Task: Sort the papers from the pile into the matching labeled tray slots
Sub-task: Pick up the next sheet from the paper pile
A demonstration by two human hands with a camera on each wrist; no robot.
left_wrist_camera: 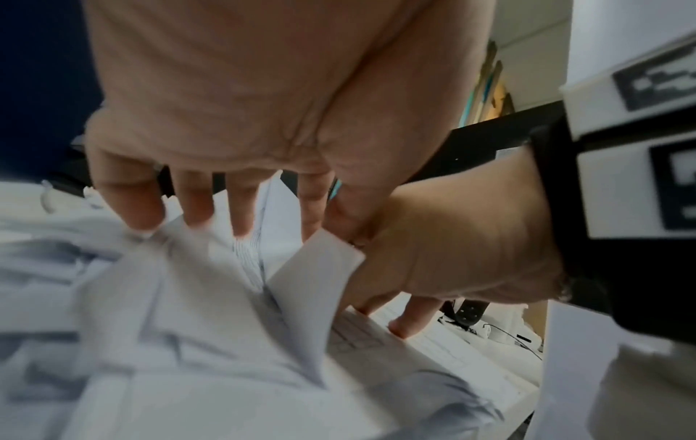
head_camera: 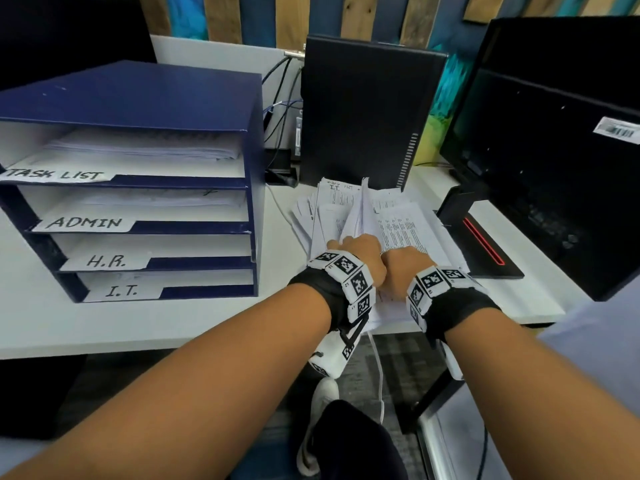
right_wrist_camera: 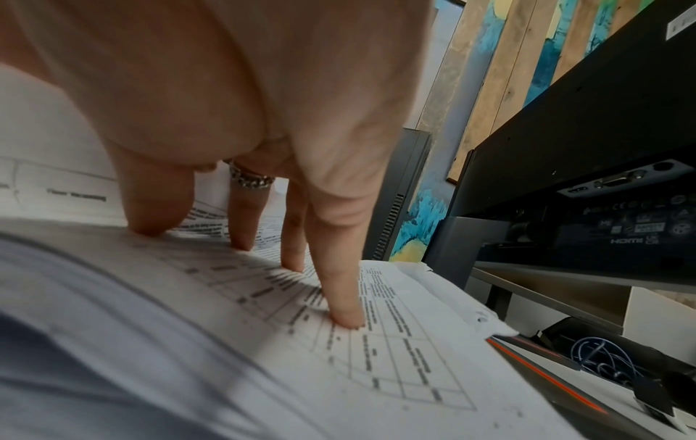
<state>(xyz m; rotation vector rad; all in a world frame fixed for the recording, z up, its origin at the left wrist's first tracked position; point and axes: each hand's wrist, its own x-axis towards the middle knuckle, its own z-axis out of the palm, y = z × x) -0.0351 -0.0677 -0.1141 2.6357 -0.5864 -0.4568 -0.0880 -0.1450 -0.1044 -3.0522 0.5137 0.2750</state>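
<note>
Both hands are crowding over the pile (head_camera: 398,223), and the head view is hiding the fingers behind the wrist bands. The left-wrist view is smearing the near sheets into a grey blur, so no print is reading there. The left hand (head_camera: 356,258) is lifting a sheaf (head_camera: 360,216) on edge from the pile's left half; its fingers (left_wrist_camera: 196,205) are hanging down slightly spread with tips on the paper, though whether the thumb is pinching the sheaf, I cannot tell. The right hand (head_camera: 405,265) is pressing straight, slightly parted fingers (right_wrist_camera: 339,297) down onto a printed table, one finger wearing a ring (right_wrist_camera: 250,180).

The pile is sitting near the desk's (head_camera: 173,320) front edge, between the tray (head_camera: 138,105) and the monitor (head_camera: 554,133), with the tower (head_camera: 363,109) just behind. It is a loose white stack, fanned and uneven, one far sheet headed "I.T.". The tray is standing toward the desk's left edge, its slots labelled TASK LIST, ADMIN, H.R. and I.T.; its left side is being cut off.
</note>
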